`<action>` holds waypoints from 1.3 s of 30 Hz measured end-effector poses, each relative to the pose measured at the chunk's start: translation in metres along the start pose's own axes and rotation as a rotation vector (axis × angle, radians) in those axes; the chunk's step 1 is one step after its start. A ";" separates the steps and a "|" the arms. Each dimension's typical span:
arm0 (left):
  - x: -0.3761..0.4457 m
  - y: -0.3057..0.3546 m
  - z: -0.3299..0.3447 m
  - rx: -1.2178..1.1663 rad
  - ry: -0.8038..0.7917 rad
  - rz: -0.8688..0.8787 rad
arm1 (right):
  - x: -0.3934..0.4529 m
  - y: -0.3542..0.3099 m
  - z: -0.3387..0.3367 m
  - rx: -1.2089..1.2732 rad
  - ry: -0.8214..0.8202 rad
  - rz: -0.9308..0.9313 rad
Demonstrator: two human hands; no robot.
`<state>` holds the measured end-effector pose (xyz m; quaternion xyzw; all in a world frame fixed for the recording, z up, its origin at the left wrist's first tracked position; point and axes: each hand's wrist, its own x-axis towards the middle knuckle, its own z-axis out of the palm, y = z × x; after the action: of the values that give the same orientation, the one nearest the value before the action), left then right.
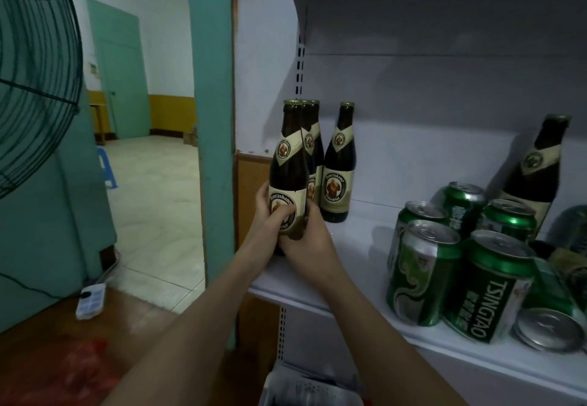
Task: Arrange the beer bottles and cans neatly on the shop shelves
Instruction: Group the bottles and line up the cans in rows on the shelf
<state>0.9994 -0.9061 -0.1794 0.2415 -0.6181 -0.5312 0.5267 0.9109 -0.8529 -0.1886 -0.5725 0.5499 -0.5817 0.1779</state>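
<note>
Fingers point(287, 213) wrapped round the lower label of the front bottle point(289, 180), both hands clamped on it: left hand point(262, 207) cupping the left side, right hand point(306, 240) covering the base from the right. Standing upright at the far left end of the shelf point(359, 246), right by the front lip, though can't tell if the base is fully down since the hands hide it. Looks like the step of squaring up the bottle row, judging by the grip. Directly behind, two more bottles point(313, 138) tucked in line, nearly hidden. Just to the right, a fourth bottle point(338, 164) standing alone, label facing out, close to the others but not touching as far as can be seen. Then a bare stretch of shelf. Further right, a messy clump of green cans point(422, 270), mostly upright and crowded together, with one can on its side point(548, 329) at the front edge. Behind them, a stray bottle point(533, 170) leaning against the back. Next move, probably: seat the held one flush, label forward, let go gently so nothing rocks, then go fetch that leaning one and line it up beside the fourth. Cans after that, tipped one first, careful of the edge.
</note>
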 end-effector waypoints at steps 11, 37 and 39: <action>0.006 -0.004 -0.002 -0.007 -0.004 -0.035 | 0.003 0.010 -0.003 -0.093 -0.002 0.022; -0.023 0.087 0.054 0.513 0.202 0.755 | -0.007 -0.128 -0.101 -0.103 0.264 -0.200; -0.018 0.095 0.076 0.525 -0.013 0.726 | -0.004 -0.140 -0.133 -0.210 0.248 -0.166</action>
<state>0.9611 -0.8302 -0.0913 0.1314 -0.7799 -0.1386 0.5961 0.8565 -0.7452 -0.0381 -0.5553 0.5762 -0.5997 -0.0005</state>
